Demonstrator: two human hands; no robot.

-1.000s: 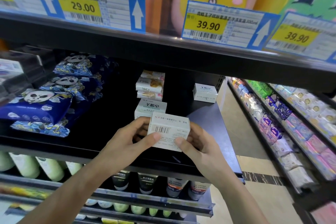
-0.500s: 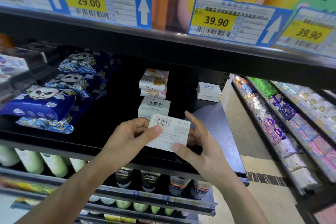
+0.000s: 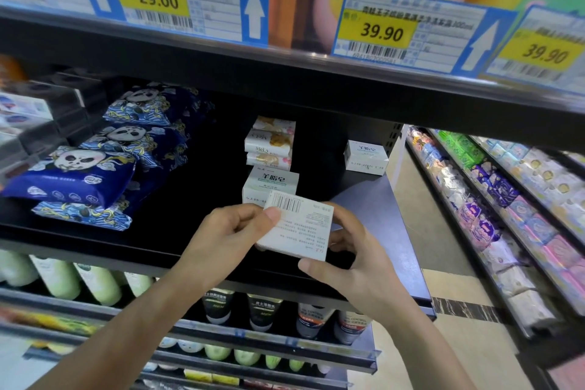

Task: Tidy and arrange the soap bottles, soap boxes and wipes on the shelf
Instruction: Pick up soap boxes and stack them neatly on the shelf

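Head: both hands (image 3: 228,241) hold soap box (image 3: 297,226), barcode face up, tilted.

Both forearms bare — no sleeves; left hand (image 3: 228,241), right hand (image 3: 361,263) bare (short nails).

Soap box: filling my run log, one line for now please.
soap box | held by left hand and right hand | above shelf front | barcode side up

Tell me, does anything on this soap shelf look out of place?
Yes: one white soap box sits alone at the shelf's back right, apart from the stacked soap boxes. The wipes packs lie tilted, overlapping.
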